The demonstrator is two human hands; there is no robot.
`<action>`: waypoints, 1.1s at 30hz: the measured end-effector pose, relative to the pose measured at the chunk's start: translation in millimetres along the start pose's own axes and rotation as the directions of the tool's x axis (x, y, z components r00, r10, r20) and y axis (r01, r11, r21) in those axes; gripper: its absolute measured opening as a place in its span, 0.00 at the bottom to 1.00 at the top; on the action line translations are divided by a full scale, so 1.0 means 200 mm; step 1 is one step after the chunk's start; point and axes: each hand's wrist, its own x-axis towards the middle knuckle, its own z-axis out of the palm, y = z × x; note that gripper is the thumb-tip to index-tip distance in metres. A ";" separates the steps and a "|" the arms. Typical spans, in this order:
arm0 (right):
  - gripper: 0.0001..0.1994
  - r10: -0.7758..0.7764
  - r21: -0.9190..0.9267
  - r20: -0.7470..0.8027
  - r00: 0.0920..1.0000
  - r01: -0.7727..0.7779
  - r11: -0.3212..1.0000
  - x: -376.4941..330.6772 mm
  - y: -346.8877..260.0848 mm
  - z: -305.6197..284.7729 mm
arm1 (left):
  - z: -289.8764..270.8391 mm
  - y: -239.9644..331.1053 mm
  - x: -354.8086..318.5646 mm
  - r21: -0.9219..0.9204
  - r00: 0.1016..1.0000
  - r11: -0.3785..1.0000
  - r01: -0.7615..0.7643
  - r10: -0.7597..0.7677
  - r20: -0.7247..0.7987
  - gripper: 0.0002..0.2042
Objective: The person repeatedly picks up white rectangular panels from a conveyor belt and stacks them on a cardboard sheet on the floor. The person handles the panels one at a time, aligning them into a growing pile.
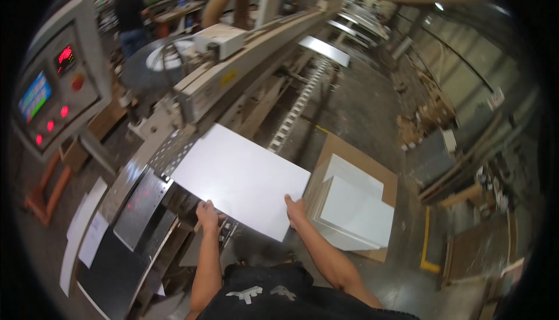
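Observation:
A white rectangular panel (241,179) lies flat at the infeed end of a long grey edge-processing machine (233,73). My left hand (208,213) grips the panel's near edge at its left part. My right hand (295,209) holds the same edge nearer the right corner. The panel's far left corner rests on the machine's perforated metal guide (172,148). Both forearms come up from the lower edge of the view.
A stack of white panels (355,212) sits on a brown board on the floor at my right. A control box (49,96) with a screen and red lights stands at left. A roller track (297,107) runs along the machine. Another person (131,20) stands far back left.

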 end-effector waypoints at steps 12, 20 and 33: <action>0.15 -0.106 0.376 0.490 0.865 -0.100 0.921 0.22 0.77 -0.87 | 0.69 0.01 -0.22 0.591 0.657 0.550 -0.590 0.753 -0.045 0.17; 0.17 0.375 -0.575 0.174 0.911 -0.215 0.789 -0.49 2.25 -2.12 | 1.42 -1.07 -0.79 0.403 0.785 0.770 -0.494 0.195 0.589 0.19; 0.14 0.892 0.613 -0.207 0.402 -0.658 0.438 -1.19 2.21 -2.43 | 1.87 -2.31 -0.55 0.737 0.686 0.098 -0.668 -0.302 0.662 0.32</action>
